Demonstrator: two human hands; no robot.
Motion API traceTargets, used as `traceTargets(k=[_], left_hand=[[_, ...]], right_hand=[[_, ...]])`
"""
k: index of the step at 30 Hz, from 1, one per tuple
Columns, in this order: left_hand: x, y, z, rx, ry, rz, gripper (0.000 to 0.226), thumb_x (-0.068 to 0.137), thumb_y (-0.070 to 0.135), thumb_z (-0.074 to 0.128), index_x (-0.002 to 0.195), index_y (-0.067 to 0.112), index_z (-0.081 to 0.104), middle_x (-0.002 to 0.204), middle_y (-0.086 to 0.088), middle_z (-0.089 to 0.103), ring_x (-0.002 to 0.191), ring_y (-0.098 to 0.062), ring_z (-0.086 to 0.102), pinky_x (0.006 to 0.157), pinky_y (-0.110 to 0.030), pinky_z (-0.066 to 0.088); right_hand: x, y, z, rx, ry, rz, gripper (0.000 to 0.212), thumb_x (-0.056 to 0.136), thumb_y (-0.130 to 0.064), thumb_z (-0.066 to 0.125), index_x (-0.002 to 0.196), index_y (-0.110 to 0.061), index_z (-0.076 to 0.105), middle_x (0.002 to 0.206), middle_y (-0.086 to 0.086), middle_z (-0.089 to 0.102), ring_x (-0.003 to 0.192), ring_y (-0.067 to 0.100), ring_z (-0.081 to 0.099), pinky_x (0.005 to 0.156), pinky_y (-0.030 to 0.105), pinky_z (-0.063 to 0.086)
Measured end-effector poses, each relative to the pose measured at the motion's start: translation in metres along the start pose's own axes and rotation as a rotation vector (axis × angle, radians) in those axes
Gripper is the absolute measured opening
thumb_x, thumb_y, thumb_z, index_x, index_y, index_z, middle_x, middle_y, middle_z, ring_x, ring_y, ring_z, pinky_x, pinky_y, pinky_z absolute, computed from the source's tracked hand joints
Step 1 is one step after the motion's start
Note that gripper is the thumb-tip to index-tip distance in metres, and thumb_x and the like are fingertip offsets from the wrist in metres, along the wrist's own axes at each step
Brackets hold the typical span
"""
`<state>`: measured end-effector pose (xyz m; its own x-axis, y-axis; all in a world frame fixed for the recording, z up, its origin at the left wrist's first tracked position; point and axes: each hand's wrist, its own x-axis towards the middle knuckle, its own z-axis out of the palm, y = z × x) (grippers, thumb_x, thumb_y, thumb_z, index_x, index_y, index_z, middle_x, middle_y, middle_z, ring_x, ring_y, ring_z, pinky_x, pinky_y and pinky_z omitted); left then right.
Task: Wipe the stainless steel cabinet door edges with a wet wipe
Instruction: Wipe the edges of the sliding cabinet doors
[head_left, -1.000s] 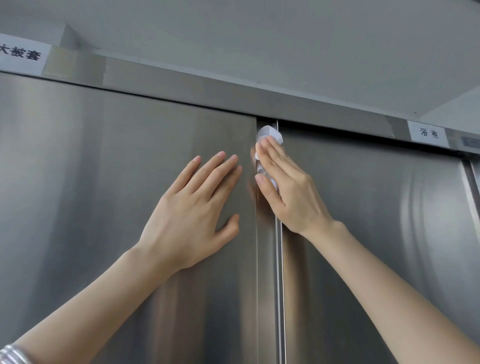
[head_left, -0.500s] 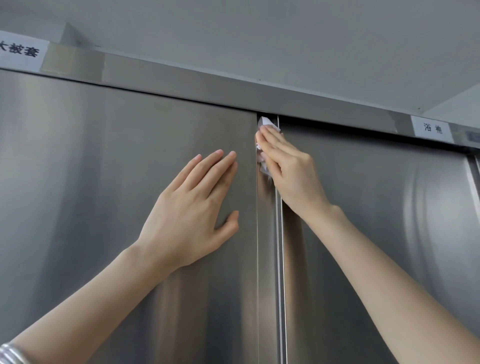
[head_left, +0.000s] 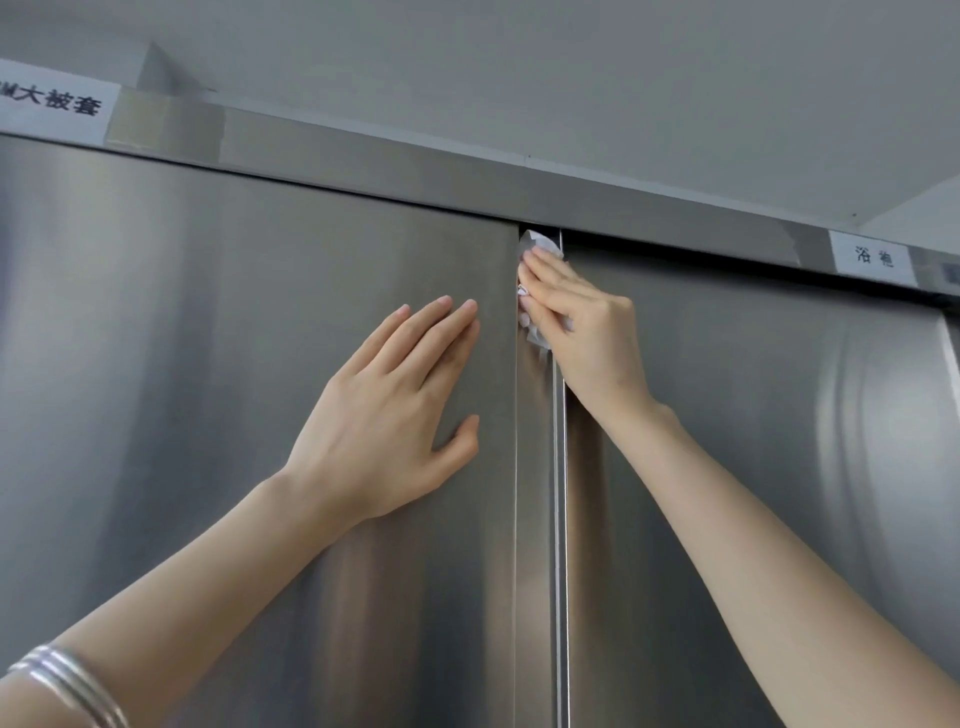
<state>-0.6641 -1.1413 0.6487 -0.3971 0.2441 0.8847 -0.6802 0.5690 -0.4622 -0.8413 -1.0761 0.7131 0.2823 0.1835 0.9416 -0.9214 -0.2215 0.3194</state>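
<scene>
1. The left cabinet door (head_left: 208, 364) and the right cabinet door (head_left: 753, 467) are flat brushed stainless steel with a dull streaked sheen, under a plain steel top rail (head_left: 415, 171).
2. Between the doors runs the door edge (head_left: 535, 493), a narrow upright steel strip with a thin bright seam beside it.
3. The left hand (head_left: 395, 410) lies flat on the left cabinet door, fingers straight and close together, thumb spread, holding nothing.
4. The right hand (head_left: 587, 332) holds the wet wipe against the top of the door edge, fingers (head_left: 545, 270) together and lightly bent over it.
5. The wet wipe (head_left: 540, 243) is white, crumpled and thin, showing above the fingertips just under the top rail and below the hand.
6. Silver bangles (head_left: 67, 680) ring the left wrist.
</scene>
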Motion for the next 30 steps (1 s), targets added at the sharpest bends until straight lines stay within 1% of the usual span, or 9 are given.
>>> traceTargets(k=[4, 7, 9, 12, 16, 20, 23, 27, 30], left_hand=[[0.0, 0.002, -0.002, 0.001, -0.029, 0.008, 0.066, 0.088, 0.037, 0.045, 0.143, -0.001, 0.04, 0.153, -0.009, 0.035, 0.143, -0.024, 0.03, 0.119, -0.04, 0.02], [-0.004, 0.007, -0.002, 0.0, -0.056, -0.01, 0.067, 0.089, 0.036, 0.038, 0.145, -0.001, 0.036, 0.156, -0.01, 0.029, 0.145, -0.023, 0.024, 0.12, -0.038, 0.016], [-0.015, 0.015, -0.002, -0.01, -0.071, -0.015, 0.067, 0.09, 0.035, 0.035, 0.146, -0.001, 0.034, 0.157, -0.01, 0.026, 0.146, -0.022, 0.021, 0.121, -0.038, 0.015], [-0.036, 0.029, -0.002, -0.035, -0.083, -0.031, 0.067, 0.089, 0.034, 0.037, 0.145, -0.001, 0.034, 0.157, -0.01, 0.025, 0.146, -0.024, 0.021, 0.12, -0.039, 0.015], [-0.058, 0.05, -0.004, -0.074, -0.111, -0.045, 0.068, 0.086, 0.034, 0.041, 0.144, -0.002, 0.037, 0.156, -0.011, 0.027, 0.146, -0.025, 0.022, 0.119, -0.039, 0.016], [-0.086, 0.071, -0.003, -0.079, -0.156, -0.019, 0.067, 0.085, 0.032, 0.043, 0.142, -0.003, 0.039, 0.156, -0.011, 0.028, 0.145, -0.025, 0.023, 0.119, -0.04, 0.017], [-0.1, 0.079, -0.001, -0.078, -0.163, -0.034, 0.068, 0.085, 0.03, 0.046, 0.143, -0.003, 0.037, 0.156, -0.012, 0.026, 0.146, -0.025, 0.022, 0.119, -0.04, 0.016], [-0.103, 0.08, 0.003, -0.106, -0.137, -0.048, 0.068, 0.084, 0.028, 0.047, 0.144, -0.003, 0.037, 0.156, -0.012, 0.026, 0.146, -0.025, 0.021, 0.12, -0.04, 0.015], [-0.113, 0.082, 0.003, -0.115, -0.127, -0.041, 0.067, 0.084, 0.027, 0.049, 0.143, -0.003, 0.038, 0.156, -0.012, 0.027, 0.146, -0.025, 0.02, 0.121, -0.04, 0.013]], right_hand=[[-0.026, -0.007, -0.005, -0.072, -0.042, -0.044, 0.026, 0.085, 0.001, 0.064, 0.11, 0.0, 0.066, 0.121, 0.013, 0.062, 0.118, 0.023, 0.056, 0.101, 0.028, 0.041], [-0.007, 0.0, -0.01, -0.073, -0.123, -0.051, 0.025, 0.087, 0.0, 0.06, 0.112, 0.003, 0.065, 0.122, 0.016, 0.06, 0.119, 0.026, 0.055, 0.104, 0.034, 0.041], [0.01, 0.003, -0.011, -0.06, -0.156, -0.024, 0.027, 0.088, 0.001, 0.058, 0.114, 0.005, 0.063, 0.124, 0.018, 0.058, 0.122, 0.027, 0.053, 0.107, 0.033, 0.037], [-0.002, -0.002, -0.008, -0.059, -0.121, -0.025, 0.027, 0.089, 0.001, 0.057, 0.115, 0.004, 0.062, 0.126, 0.018, 0.057, 0.123, 0.027, 0.051, 0.107, 0.029, 0.036], [-0.043, -0.013, -0.011, -0.039, -0.055, -0.04, 0.026, 0.087, 0.003, 0.06, 0.113, 0.004, 0.064, 0.123, 0.017, 0.06, 0.119, 0.028, 0.054, 0.102, 0.037, 0.044], [-0.089, -0.028, -0.016, -0.046, -0.08, -0.055, 0.026, 0.085, 0.005, 0.063, 0.111, 0.005, 0.065, 0.12, 0.018, 0.061, 0.117, 0.03, 0.056, 0.099, 0.042, 0.047], [-0.088, -0.033, -0.02, -0.037, -0.092, -0.036, 0.023, 0.085, 0.004, 0.061, 0.108, 0.006, 0.065, 0.118, 0.021, 0.062, 0.115, 0.031, 0.057, 0.1, 0.044, 0.045], [-0.075, -0.034, -0.017, -0.052, -0.061, 0.012, 0.023, 0.086, 0.003, 0.062, 0.109, 0.006, 0.064, 0.119, 0.02, 0.061, 0.116, 0.03, 0.057, 0.101, 0.041, 0.044], [-0.114, -0.045, -0.02, -0.083, -0.061, -0.02, 0.023, 0.085, 0.004, 0.064, 0.108, 0.007, 0.065, 0.117, 0.021, 0.062, 0.114, 0.031, 0.058, 0.098, 0.042, 0.047]])
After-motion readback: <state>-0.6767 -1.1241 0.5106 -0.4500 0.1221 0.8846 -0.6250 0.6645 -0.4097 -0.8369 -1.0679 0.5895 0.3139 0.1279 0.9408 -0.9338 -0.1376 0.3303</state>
